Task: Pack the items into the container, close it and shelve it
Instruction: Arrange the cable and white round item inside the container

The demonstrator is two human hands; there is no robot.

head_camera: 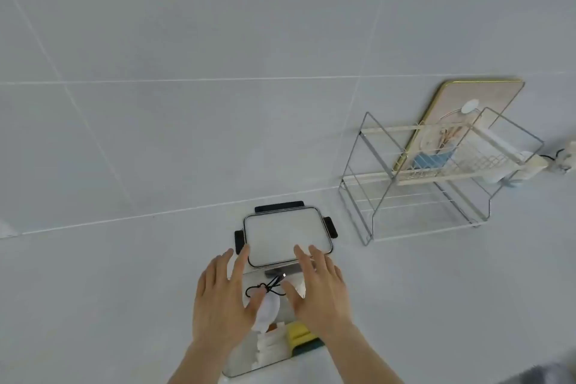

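The flat rounded-rectangular lid (287, 236) is touched by spread fingertips of 2 hands, left (219, 296) and right (321, 287), above the clear container (237, 365).

Much of the clear container (249, 362) was covered by the left hand (223, 302) and right hand (321, 293), and its near corner was cut off by the bottom edge at 6 o'clock. The white items (269, 349) inside were blurred and could not be identified. The near edge of the lid (286, 237) was hidden behind fingertips. At 3 o'clock, a small object (565, 159) beside the wire rack (430, 184) was clipped by the frame edge. The contents of the rack's upper shelf were too small to be told.
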